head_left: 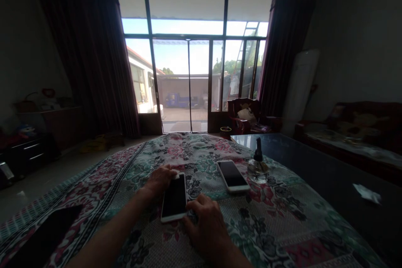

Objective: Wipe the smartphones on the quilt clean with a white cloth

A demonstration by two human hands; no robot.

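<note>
Head view, looking forward and down across a counter half covered by a floral cloth. A white phone with a dark screen lies face up on the cloth, just below the middle of the frame. The person's left hand rests at the phone's top-left corner, at about 11 o'clock from it, fingers curled down onto the edge; a small pale wad, perhaps a cloth or wipe, shows at the fingertips. The right hand sits at about 4 o'clock from the phone, fingers loosely bent, tips touching its lower right edge and the cloth. Neither hand grips the phone.

A second phone lies face up at 2 o'clock, apart from the first. Just right of it stands a small glass bottle with a dark top. A crumpled white scrap lies on the bare dark counter at 3 o'clock. A dark flat object lies at 9 o'clock. Beyond, bright glass doors between dark curtains.
</note>
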